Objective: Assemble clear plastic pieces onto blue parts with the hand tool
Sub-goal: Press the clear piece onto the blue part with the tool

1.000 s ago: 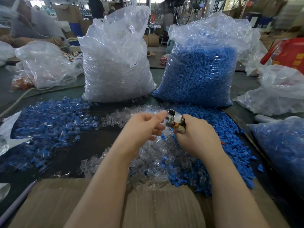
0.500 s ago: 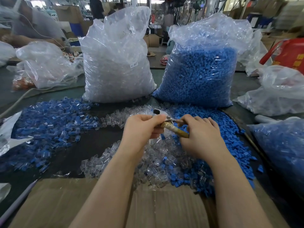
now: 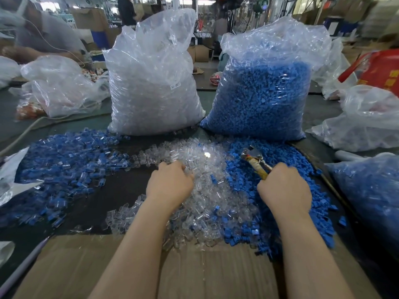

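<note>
From the head camera, the hands have split apart: half a second ago they met over the middle of the heap, now they sit well apart. The left hand (image 3: 170, 184) has dropped onto the pile of clear pieces (image 3: 200, 169), fingers curled down into it; whether it pinches a piece I cannot tell, the fingertips are buried. The right hand (image 3: 285, 188) has swung out to the right and rests over the loose blue parts (image 3: 287, 156), fingers wrapped tight round the handle of the hand tool (image 3: 254, 161). The tool now points up and to the left, away from the person, its metal head clear of the left hand and lying just above the blue parts; earlier it sat between both hands. How its jaws stand is too blurred to call. Behind the heaps the bag of clear pieces (image 3: 151, 83) and the bag of blue parts (image 3: 265, 93) stand side by side, unmoved. To the left a spread of joined blue-and-clear pieces (image 3: 64, 160) lies on the dark table (image 3: 116, 190), and a cardboard sheet (image 3: 194, 272) lies under the forearms.
</note>
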Motion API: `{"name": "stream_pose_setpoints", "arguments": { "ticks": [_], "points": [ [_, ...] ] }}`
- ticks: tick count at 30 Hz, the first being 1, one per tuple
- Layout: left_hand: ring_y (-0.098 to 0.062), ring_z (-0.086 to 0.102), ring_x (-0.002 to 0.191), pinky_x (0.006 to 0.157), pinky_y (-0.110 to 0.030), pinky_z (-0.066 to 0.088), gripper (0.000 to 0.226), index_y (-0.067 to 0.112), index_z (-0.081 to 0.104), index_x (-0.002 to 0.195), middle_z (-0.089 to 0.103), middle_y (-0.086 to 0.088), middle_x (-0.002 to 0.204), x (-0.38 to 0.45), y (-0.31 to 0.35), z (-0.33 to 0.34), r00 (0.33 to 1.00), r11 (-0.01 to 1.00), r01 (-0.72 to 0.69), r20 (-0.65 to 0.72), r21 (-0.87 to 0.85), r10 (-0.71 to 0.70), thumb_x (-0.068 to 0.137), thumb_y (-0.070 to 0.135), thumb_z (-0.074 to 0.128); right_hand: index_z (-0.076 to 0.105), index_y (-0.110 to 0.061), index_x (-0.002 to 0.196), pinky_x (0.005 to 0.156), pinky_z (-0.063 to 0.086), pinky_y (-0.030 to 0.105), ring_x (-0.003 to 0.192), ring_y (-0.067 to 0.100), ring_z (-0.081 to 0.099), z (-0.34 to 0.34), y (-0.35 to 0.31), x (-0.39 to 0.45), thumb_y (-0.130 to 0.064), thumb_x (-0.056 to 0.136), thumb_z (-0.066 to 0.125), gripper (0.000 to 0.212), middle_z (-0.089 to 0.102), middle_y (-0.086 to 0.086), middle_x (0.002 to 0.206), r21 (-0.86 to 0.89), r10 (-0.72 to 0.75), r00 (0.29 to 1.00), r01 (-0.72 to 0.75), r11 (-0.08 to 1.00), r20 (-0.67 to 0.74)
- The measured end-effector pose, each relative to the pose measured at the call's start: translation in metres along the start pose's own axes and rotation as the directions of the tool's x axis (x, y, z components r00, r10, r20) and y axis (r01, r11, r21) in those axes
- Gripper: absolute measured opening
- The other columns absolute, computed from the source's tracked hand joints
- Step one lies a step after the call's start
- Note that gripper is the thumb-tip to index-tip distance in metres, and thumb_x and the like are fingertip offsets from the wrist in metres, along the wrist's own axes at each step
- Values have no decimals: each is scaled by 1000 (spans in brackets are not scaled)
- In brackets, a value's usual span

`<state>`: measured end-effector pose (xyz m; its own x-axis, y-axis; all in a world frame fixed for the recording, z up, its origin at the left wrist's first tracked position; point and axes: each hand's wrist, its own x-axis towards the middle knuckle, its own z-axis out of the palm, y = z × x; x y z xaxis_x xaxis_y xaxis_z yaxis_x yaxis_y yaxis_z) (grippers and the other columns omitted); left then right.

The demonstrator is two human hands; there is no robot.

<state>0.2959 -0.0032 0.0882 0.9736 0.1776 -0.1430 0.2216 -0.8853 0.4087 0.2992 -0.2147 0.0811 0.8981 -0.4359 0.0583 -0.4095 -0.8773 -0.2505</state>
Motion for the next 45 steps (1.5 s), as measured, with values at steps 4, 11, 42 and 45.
{"name": "stream_pose_setpoints", "arguments": {
  "ticks": [4,11,42,45],
  "points": [
    [-27,59,110,95,-40,50,33,21,60,128,59,-8,129,1,-3,-2,998,996,-37,-62,-86,32,96,29,57,50,-14,93,56,42,32,64,25,51,5,-5,-3,-25,88,60,15,56,9,93,-5,-64,998,64,998,29],
    [-18,62,98,86,-35,52,21,27,66,111,68,5,110,2,-7,0,978,982,-85,-201,-171,49,90,27,68,46,-17,87,48,30,28,56,17,42,8,-4,-3,-23,85,61,17,45,1,73,-3,-95,995,95,995,-17],
    [-4,66,75,70,-18,55,12,19,74,83,75,2,82,-19,36,2,972,519,-226,-157,-825,174,85,7,73,69,-18,78,51,45,28,56,17,51,-9,-30,-15,-22,84,74,8,63,-6,61,798,-484,875,300,522,-12],
    [-16,72,79,74,-27,58,11,14,71,87,75,-8,85,-18,33,0,977,488,-193,-122,-851,172,89,4,68,72,-24,84,66,55,32,76,23,65,-11,-30,-16,-17,86,73,7,72,2,78,866,-454,890,249,435,-28]
  ]
}}
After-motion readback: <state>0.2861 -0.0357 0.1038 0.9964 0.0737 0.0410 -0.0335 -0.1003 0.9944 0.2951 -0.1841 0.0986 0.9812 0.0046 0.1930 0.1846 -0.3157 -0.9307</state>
